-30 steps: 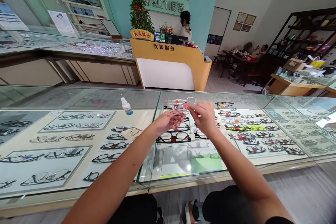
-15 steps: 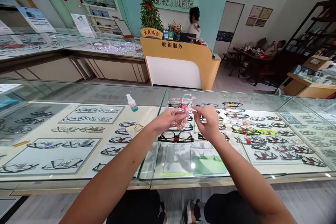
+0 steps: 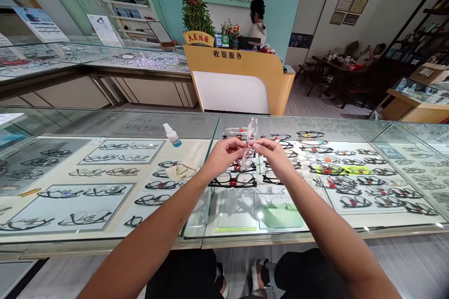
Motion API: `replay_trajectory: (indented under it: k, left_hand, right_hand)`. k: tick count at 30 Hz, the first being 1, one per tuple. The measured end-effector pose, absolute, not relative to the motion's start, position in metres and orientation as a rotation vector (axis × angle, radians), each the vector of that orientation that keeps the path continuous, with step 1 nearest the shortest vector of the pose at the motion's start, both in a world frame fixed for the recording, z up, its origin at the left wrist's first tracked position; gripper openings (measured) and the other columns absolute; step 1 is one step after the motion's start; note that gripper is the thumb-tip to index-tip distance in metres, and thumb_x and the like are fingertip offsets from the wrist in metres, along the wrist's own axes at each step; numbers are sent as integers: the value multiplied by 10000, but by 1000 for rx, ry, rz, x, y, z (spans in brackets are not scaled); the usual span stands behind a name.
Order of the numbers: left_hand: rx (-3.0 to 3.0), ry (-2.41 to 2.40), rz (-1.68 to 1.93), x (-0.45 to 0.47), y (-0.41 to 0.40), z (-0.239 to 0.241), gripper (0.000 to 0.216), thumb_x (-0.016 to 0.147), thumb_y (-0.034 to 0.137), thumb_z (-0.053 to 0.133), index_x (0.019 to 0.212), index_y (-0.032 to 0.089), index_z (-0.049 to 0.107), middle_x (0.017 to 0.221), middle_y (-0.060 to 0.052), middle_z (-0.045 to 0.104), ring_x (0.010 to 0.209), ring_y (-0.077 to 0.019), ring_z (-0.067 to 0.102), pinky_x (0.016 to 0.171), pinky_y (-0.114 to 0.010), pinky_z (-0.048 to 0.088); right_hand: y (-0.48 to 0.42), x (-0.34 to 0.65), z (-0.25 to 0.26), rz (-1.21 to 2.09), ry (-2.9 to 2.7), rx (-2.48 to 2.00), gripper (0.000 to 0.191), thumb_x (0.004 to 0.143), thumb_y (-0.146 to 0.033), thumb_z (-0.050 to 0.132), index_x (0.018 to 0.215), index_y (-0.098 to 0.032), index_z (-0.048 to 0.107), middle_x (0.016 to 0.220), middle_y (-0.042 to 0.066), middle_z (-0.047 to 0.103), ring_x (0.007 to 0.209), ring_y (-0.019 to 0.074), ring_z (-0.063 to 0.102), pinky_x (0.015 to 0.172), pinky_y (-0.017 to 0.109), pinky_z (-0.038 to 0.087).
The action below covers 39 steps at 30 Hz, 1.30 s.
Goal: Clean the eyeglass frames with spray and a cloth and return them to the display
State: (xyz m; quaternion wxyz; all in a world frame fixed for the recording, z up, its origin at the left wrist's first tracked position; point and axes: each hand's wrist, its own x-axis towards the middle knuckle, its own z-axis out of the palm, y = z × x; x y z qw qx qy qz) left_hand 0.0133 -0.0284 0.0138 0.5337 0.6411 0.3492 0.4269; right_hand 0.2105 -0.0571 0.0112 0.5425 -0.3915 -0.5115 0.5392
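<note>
A pair of clear pinkish eyeglasses (image 3: 251, 131) is held up over the glass display case, turned on its side. My left hand (image 3: 227, 153) grips it from the left, thumb and fingers pinched near its middle. From the right, my right hand (image 3: 271, 150) pinches the same glasses with thumb and forefinger. Beneath both hands, black-framed eyeglasses (image 3: 234, 179) lie in rows inside the case. To the left, a small spray bottle (image 3: 172, 135) with blue liquid stands on the glass top, and a beige cloth (image 3: 185, 166) lies crumpled near my left forearm.
The glass display case (image 3: 140, 243) spans the view in front of me, with several rows of eyeglasses inside. Beyond it stands a wooden cashier counter (image 3: 238, 67) with a person (image 3: 258, 25) behind it. Another person sits at a dark table (image 3: 336, 63) far right.
My hands have turned the pink eyeglasses upright on their side. My right hand has moved slightly left, and both hands now pinch the glasses near the middle.
</note>
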Motion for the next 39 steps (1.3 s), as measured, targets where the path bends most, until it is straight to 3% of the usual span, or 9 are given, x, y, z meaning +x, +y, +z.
replay_trajectory:
  k: [4,11,19,26,33,36,39]
  left_hand:
    - [1532,800,998,13,-27,13,420,763,545,871,879,177,705,810,-15,726,690,-142,631,667,-278,510]
    - [1536,736,946,12,-22,9,408,792,542,853,859,183,670,829,0,679,761,-142,605,730,-277,479]
    - [1617,797,984,-3,-7,5,412,869,582,768,905,198,624,865,-21,693,811,-167,627,763,-292,472]
    - [1828,1072,1255,-20,5,8,284,931,494,686,982,216,658,941,-30,692,844,-179,612,772,-299,453]
    - [2149,1264,1367,-21,-2,11,192,1012,397,579,1055,233,670,1050,-62,727,994,-235,641,903,-369,472]
    - [2217,1403,1672,-16,-9,11,189,998,355,618,1136,228,645,1196,-112,691,1167,-290,601,1027,-447,435]
    - [2241,1490,1907,-10,-19,12,184,983,325,652,1134,220,641,1191,-129,679,1167,-314,587,1053,-492,400]
  right_hand:
    - [-54,213,7,1363,-1191,-862,203,789,-440,855,827,-248,802,830,0,684,823,176,550,798,327,406]
    - [-53,215,5,1412,-1214,-816,178,798,-417,851,827,-254,787,877,3,668,870,186,549,841,333,404]
    - [-47,230,9,1395,-1261,-848,232,824,-456,804,792,-235,742,846,-1,667,827,177,543,829,325,394]
    - [-42,252,15,1424,-1408,-909,180,803,-386,798,758,-231,718,807,-9,668,799,174,547,792,312,388]
    - [-42,254,18,1463,-1379,-922,192,776,-388,824,760,-224,725,795,-12,661,768,163,542,768,310,401]
    - [-43,252,19,1489,-1284,-857,223,795,-417,840,790,-221,733,837,-5,677,798,157,571,779,303,429]
    - [-42,252,19,1486,-1202,-820,256,786,-437,870,813,-219,738,879,3,696,856,160,613,790,295,455]
